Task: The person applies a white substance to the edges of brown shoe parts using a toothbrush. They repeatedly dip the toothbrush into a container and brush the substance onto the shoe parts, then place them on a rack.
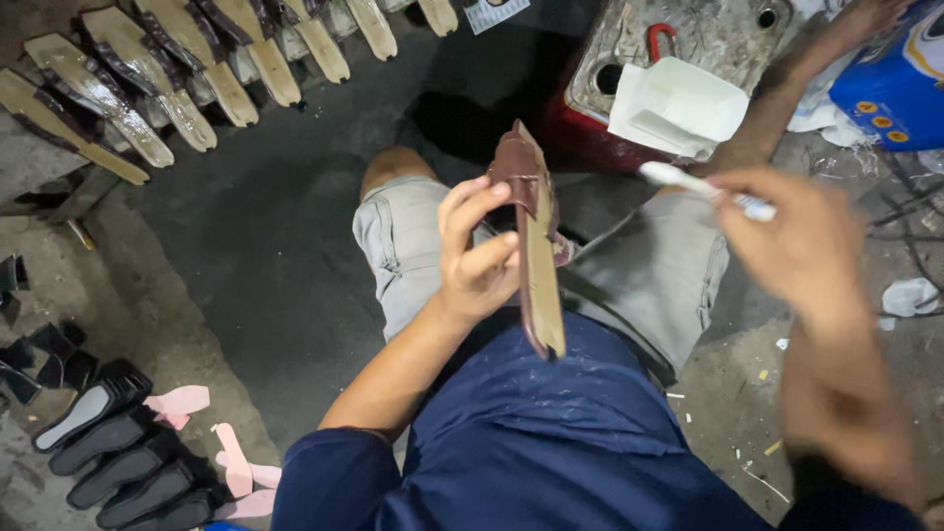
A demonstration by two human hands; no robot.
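While the left hand [479, 251] is closed round a brown sandal [531, 236], held edge-up above the lap, the right hand [801, 246] pinches a white brush handle [688, 182] just right of it; that hand is blurred. A white tray [678, 106] rests on a worn metal can [688, 39] beyond. Rows of sandal soles [177, 84] lie on the floor [285, 236] at upper left, black soles [118, 442] at lower left.

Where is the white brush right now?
In the head view, the white brush is upper right, pinched in the right hand, just below the white container.
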